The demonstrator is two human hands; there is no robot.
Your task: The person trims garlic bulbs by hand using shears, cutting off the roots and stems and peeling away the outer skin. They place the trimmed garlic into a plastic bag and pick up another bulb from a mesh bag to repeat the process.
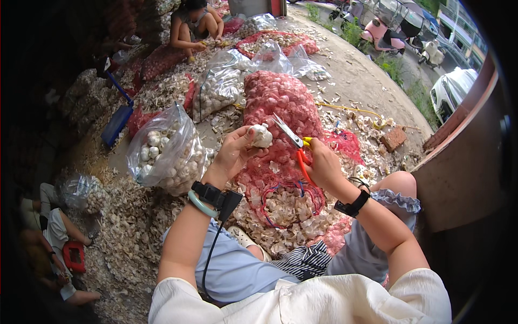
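Note:
Between the fingers of my left hand (236,148) is a whitish garlic bulb (261,135), held up in front of me. My right hand (325,163) grips scissors (304,154) with red and yellow handles. Their pointed blades stand apart, aimed up and left, a short way right of the bulb and not touching it. Behind both hands stands a full red mesh sack of garlic (283,100). Its lower end, a red mesh opening with a blue cord (291,202), lies between my legs amid papery skins.
To the left stands an open clear plastic bag of garlic bulbs (162,148), with another clear bag (218,81) behind it. A blue dustpan (117,124) leans farther left. Loose skins (129,243) cover the ground. A brick (393,139) lies at right. Other people (194,27) sit nearby.

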